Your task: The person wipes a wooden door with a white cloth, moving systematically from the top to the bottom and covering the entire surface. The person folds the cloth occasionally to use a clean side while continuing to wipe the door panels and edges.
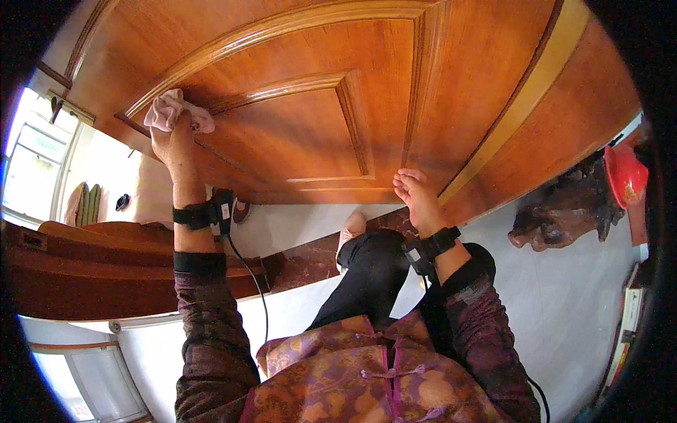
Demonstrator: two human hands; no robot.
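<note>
My left hand [177, 143] grips a crumpled pale pink cloth [172, 111]. It presses the cloth against the varnished wooden door [296, 132], at the left corner of a raised moulding frame. My right hand [418, 193] is beside the lower right part of the same door, near the brass-coloured strip [508, 111]. Its fingers are half curled with nothing visible in them; whether they touch the wood cannot be made out. Each wrist wears a black strapped device with a cable.
A dark red stone threshold strip [307, 259] crosses the floor by my feet. On the right are a dark carved wood piece [560, 222] and a red plastic bowl-like object [627, 177]. A dark wooden frame [95, 275] and a bright window [39, 148] are at left.
</note>
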